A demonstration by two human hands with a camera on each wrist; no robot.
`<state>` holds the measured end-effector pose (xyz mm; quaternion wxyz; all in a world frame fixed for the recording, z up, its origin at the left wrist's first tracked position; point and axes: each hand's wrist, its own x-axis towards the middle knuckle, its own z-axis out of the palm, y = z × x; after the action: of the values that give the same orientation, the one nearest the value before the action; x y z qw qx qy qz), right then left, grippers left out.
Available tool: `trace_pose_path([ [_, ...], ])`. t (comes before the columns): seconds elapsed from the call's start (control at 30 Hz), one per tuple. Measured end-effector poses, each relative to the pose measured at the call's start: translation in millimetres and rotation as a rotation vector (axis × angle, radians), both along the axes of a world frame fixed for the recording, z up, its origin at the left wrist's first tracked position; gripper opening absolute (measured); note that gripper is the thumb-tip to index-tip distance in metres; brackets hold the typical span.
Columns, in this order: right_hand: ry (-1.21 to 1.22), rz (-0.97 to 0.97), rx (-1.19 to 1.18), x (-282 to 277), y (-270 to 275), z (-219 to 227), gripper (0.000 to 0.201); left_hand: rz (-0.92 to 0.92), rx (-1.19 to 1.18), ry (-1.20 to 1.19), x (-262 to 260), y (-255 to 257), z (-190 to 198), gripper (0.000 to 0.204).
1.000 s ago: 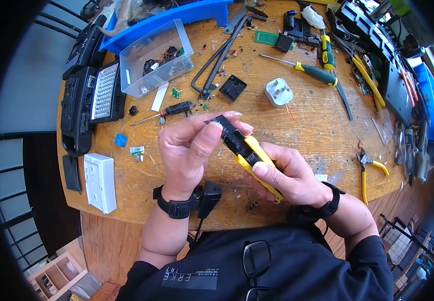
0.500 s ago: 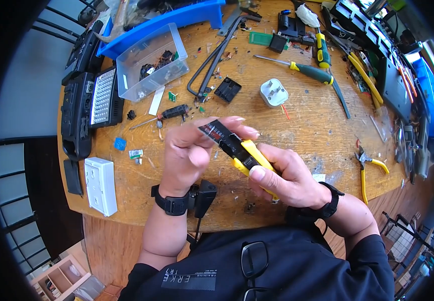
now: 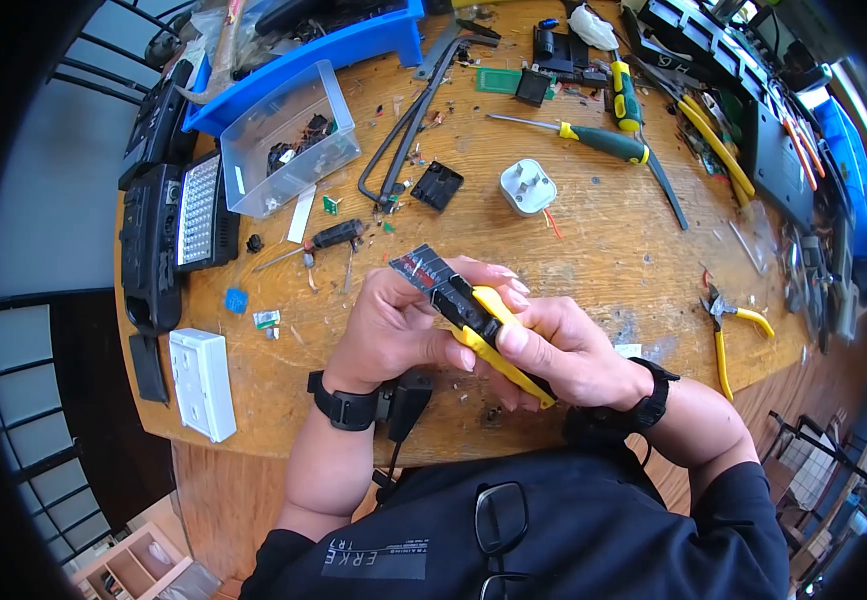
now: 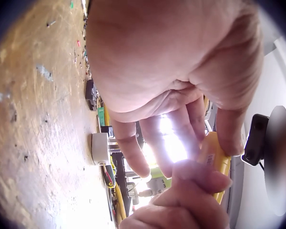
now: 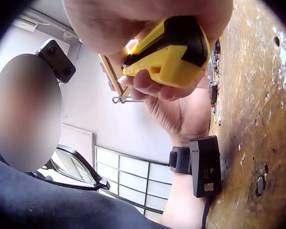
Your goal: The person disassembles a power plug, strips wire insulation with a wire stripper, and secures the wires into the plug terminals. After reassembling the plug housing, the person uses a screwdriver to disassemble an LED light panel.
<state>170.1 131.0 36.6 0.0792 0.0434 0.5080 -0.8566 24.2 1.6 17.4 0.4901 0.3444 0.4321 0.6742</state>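
Note:
A yellow and black utility knife (image 3: pixel 498 340) is held above the bench, its wide dark blade (image 3: pixel 421 272) pointing up and left. The right hand (image 3: pixel 575 355) grips the handle, thumb on its upper side; in the right wrist view the knife's rounded yellow end (image 5: pixel 176 71) shows in that palm. Around the front part of the knife the left hand (image 3: pixel 393 335) has its thumb on the near side and its fingers behind. The left wrist view shows the left hand (image 4: pixel 176 71) with its thumb against the yellow body (image 4: pixel 214 155).
Behind the hands lie a white plug (image 3: pixel 527 188), a black square case (image 3: pixel 437 186) and a screwdriver (image 3: pixel 603 142). Yellow-handled cutters (image 3: pixel 719 335) are at the right. A clear bin (image 3: pixel 283 190), a small screwdriver (image 3: pixel 333 235) and a white socket box (image 3: pixel 200 385) stand left.
The left thumb, earlier on the blade and then lifted off, now lies on the knife's yellow body. The left fingers have moved along behind the knife, and the blade shows more fully.

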Motion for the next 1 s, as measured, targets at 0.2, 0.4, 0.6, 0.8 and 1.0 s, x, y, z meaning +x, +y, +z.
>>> trace_pose_path([
  [0.2, -0.081, 0.017, -0.003, 1.1, 1.2, 3.9, 0.037, -0.032, -0.009, 0.033, -0.9, 1.0, -1.5, 0.064],
  [0.4, -0.051, 0.007, 0.0, 2.9, 1.4, 3.2, 0.036, -0.039, 0.006, 0.047, -1.1, 0.0, -3.8, 0.066],
  [0.6, 0.005, 0.028, 0.021, 1.9, 2.8, 3.9, 0.035, -0.038, 0.012, 0.04, -2.4, -0.4, -4.0, 0.066],
  [0.8, 0.023, 0.091, 0.01, 2.0, 5.1, 5.5, 0.036, -0.046, 0.027, 0.013, -4.5, -2.4, -6.3, 0.062],
  [1.0, 0.032, 0.153, -0.101, 0.9, 4.1, 6.9, 0.039, -0.056, 0.085, -0.023, -4.6, 0.9, -0.5, 0.056],
])
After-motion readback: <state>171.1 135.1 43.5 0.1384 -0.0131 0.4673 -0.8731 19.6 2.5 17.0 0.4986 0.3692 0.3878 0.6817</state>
